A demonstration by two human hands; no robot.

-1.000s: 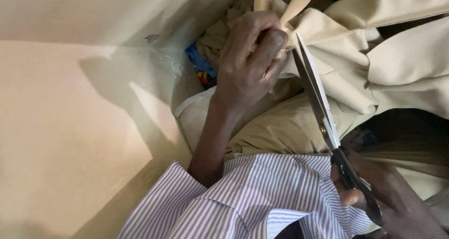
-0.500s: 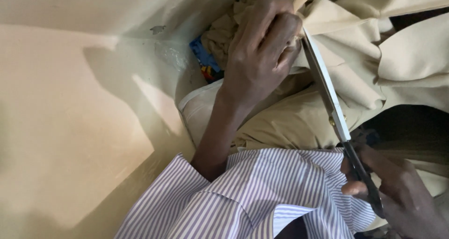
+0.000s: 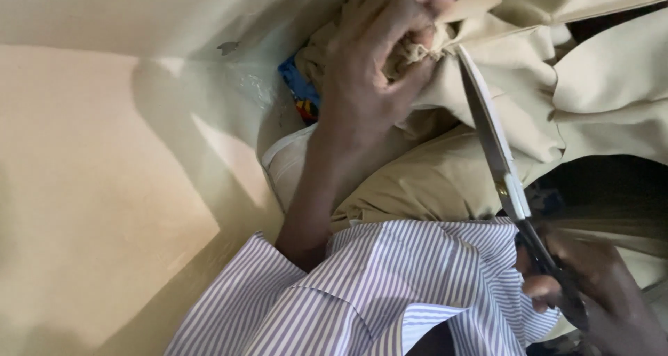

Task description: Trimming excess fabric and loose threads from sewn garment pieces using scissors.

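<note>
The left hand (image 3: 376,64) is closed tightly around a bunch of beige cloth (image 3: 501,70). The right hand (image 3: 598,293) grips the scissors (image 3: 497,161), whose blades meet the cloth just beside the left fingers.

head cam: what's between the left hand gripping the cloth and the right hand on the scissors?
In the head view, the shut scissors' blades span it, tip at the beige cloth bunched in the left hand, handles in the right hand; beige fabric and striped sleeve lie beneath.

Surface: I see a pale cream floor (image 3: 90,189), smooth, with a bright patch of light on it.
On it: a clear plastic bag (image 3: 254,84) lies near the wall, and beige cloth (image 3: 445,182) is heaped just beside.
Between them: a small blue packet (image 3: 299,91), partly hidden.
</note>
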